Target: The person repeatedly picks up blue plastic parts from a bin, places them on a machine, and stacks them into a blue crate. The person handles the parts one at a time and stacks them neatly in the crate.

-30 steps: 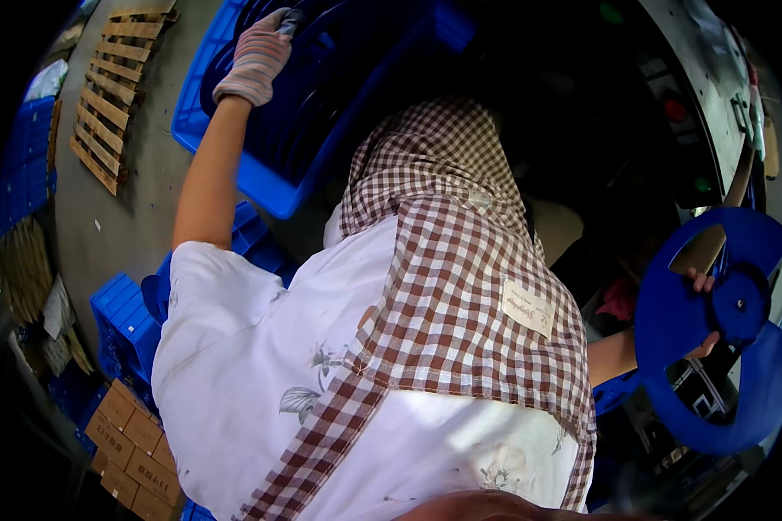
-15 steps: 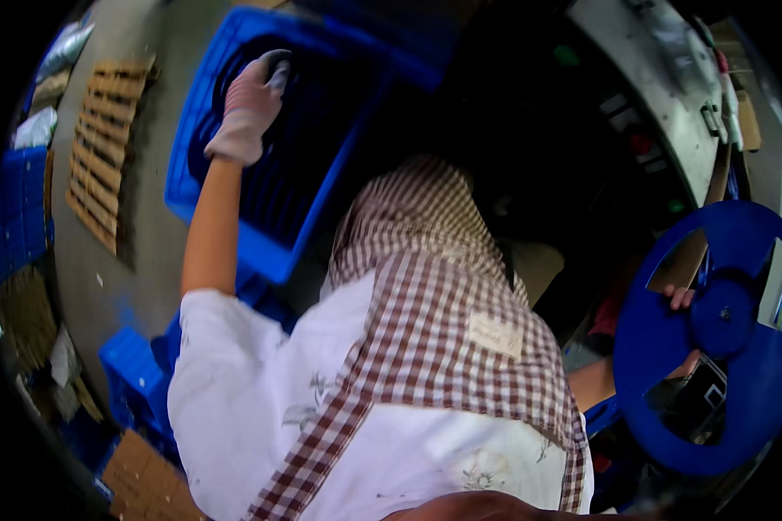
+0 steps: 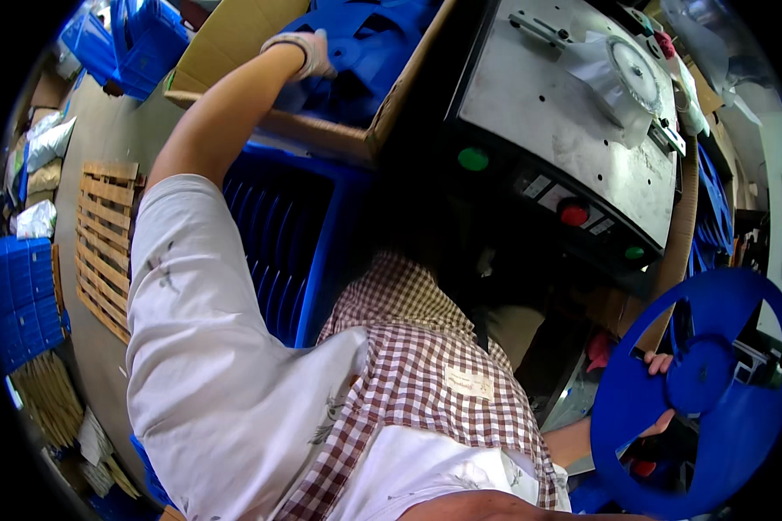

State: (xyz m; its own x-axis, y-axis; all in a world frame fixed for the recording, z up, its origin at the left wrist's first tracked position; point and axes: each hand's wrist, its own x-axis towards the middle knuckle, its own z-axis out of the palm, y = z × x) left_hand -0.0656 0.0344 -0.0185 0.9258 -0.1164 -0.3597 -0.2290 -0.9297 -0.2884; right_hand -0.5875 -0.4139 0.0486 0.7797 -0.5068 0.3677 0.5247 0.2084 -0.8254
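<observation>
My left hand, in a whitish glove, reaches over the side of a cardboard carton at the top. It lies at the hub of a blue plastic reel, thumb and fingertips apart; I cannot see them wrapped round it. More blue reels lie beneath. At the lower right my bare right hand is closed on another blue plastic reel, fingers and thumb showing through its cut-outs close to the hub. That reel stands on edge, its flat face toward me.
Below the carton, a blue crate holds a row of upright dark discs. A metal-topped machine with green and red buttons carries a film-covered white disc. A wooden pallet and stacked blue crates occupy the left.
My left hand has moved up from the blue crate to the reels in the carton. The view has shifted, bringing the carton and machine top into sight. My right hand keeps its reel.
</observation>
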